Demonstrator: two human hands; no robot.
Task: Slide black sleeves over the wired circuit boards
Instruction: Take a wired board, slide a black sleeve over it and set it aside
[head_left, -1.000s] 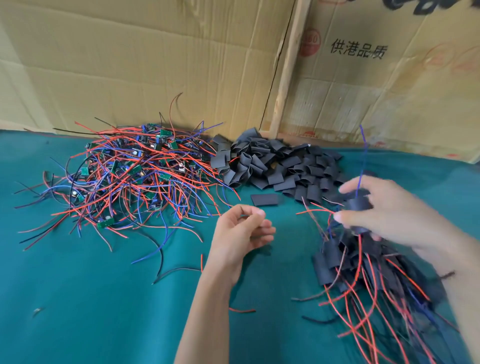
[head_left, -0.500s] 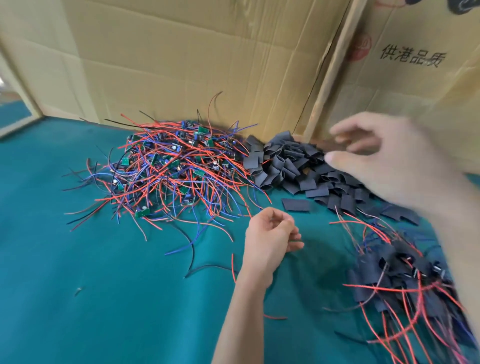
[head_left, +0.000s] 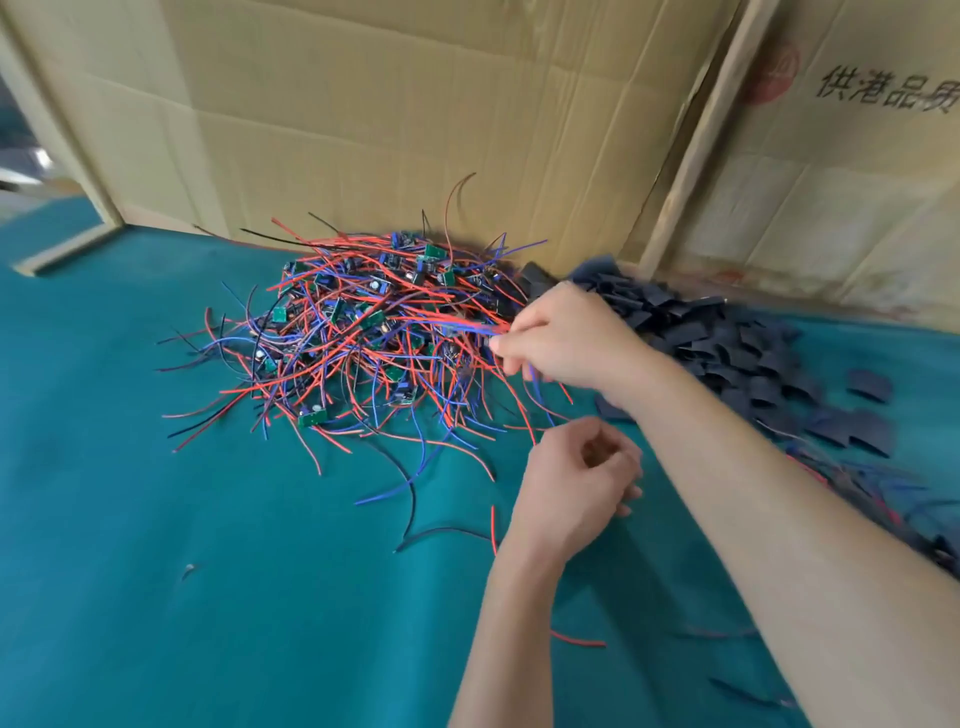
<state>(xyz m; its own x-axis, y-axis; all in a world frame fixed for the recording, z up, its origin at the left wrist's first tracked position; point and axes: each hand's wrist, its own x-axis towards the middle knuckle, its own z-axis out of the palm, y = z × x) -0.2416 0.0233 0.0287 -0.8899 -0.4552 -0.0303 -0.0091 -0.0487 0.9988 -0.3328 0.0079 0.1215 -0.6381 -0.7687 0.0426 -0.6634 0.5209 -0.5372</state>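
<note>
A tangled heap of small green circuit boards with red and blue wires (head_left: 363, 332) lies on the teal cloth against the cardboard. To its right spreads a pile of flat black sleeves (head_left: 727, 343). My right hand (head_left: 566, 332) reaches across to the right edge of the wire heap and pinches red and blue wires there. My left hand (head_left: 576, 488) hovers lower, in front of the heap, fingers curled in a loose fist; whether it holds anything I cannot make out.
Cardboard walls (head_left: 415, 119) close off the back. Boards with sleeves on them (head_left: 883, 499) lie at the right, partly behind my right forearm. Loose wire scraps (head_left: 447, 532) lie on the teal table (head_left: 208, 597) near my left wrist.
My right hand dropped the sleeved board onto the right pile, swung left over the black sleeves and took hold of wires at the heap's edge. The view turned left.
</note>
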